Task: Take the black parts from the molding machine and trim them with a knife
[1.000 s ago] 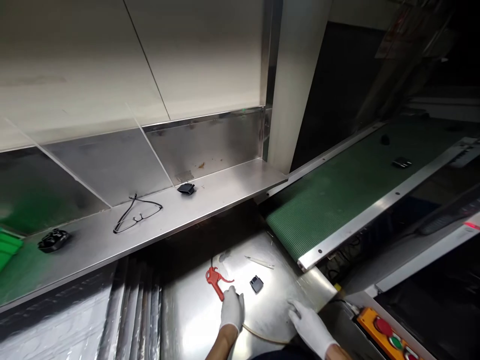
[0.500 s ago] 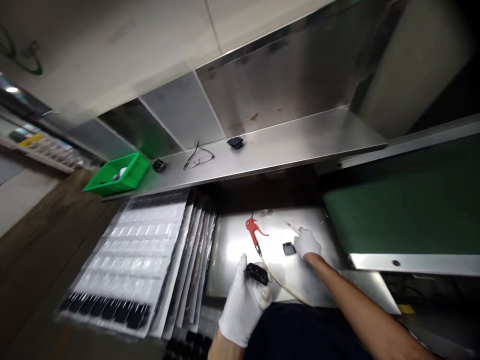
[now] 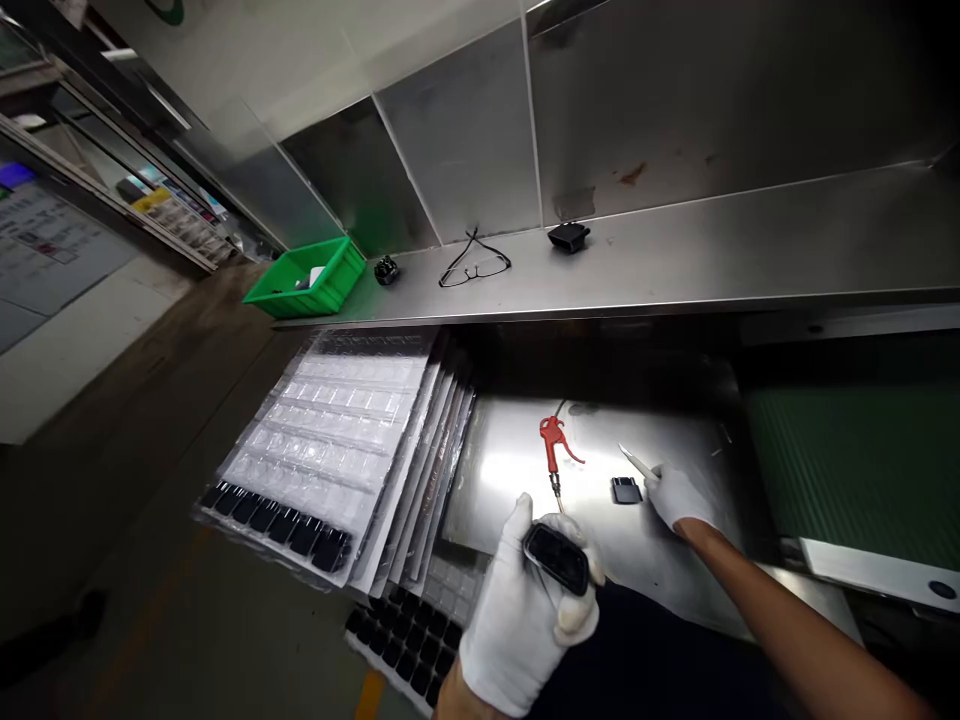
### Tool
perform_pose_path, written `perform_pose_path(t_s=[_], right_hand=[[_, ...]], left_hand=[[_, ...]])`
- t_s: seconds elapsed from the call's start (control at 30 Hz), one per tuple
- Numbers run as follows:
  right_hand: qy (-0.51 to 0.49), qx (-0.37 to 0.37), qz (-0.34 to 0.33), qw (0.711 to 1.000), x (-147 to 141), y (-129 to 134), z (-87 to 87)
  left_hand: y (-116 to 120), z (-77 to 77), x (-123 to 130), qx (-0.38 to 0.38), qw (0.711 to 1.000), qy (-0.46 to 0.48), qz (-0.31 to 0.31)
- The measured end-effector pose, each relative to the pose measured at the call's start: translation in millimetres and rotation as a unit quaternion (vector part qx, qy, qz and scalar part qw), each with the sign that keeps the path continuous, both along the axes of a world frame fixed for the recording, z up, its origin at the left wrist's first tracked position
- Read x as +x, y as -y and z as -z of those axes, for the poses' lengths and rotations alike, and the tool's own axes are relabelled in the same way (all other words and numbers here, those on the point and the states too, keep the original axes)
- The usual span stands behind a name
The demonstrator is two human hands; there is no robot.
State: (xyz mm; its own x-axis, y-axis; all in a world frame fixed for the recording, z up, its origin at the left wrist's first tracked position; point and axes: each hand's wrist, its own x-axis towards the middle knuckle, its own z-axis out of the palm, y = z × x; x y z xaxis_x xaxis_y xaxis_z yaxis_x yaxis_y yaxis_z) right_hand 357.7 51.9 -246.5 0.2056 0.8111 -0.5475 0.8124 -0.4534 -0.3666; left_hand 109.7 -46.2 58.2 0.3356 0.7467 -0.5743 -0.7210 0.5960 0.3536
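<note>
OK, L side first: my left hand (image 3: 517, 615) has its fingers curled firmly round a black part (image 3: 556, 558), thumb up by one end, other fingers wrapped underneath. It's held w/ the hollow side facing me, prob. b/c that way I can see right into it and the rim isn't covered.

My right hand (image 3: 679, 497) is nearly closed, fingertips pinched on the near end of a white pen-like tool (image 3: 637, 461). Gripping it that far back presumably leaves the thin tip free; can't tell if the tip's touching the metal bench (image 3: 495, 450) or raised.

Just L of the tool, a flat black piece (image 3: 625, 490) lies on the bench, neither hand on it, near enough for either. Further L is the red air gun (image 3: 552, 450), hose running back toward me; prob. parked there for quick reach.

Glasses (image 3: 475, 280) sit up on the shelf (image 3: 675, 260), w/ a green bin (image 3: 341, 285) at its L end, I'd guess so they're out of the way. Tray stack (image 3: 337, 420) stands L of the bench; the top tray has a row of black pieces (image 3: 277, 522) along its near edge, one per pocket, prob. so they don't rub. Green belt (image 3: 862, 460) is off R.
</note>
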Motion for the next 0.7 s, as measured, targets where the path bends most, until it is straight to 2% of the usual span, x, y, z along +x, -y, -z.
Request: perform_pose_path(t_s=[0.3,0.53,0.7], right_hand=[[0.015,-0.069,0.044,0.997,-11,-9,-17.0],[0.018,-0.089,0.060,0.994,-16,-13,-22.5],[0.016,-0.096,0.060,0.993,-17,-14,-26.8]], left_hand=[[-22,11.8,-32,-0.020,0.998,0.039,0.036],[-31,14.1,-42,-0.041,0.996,0.070,0.042],[-34,16.3,-43,-0.028,0.998,0.046,0.035]])
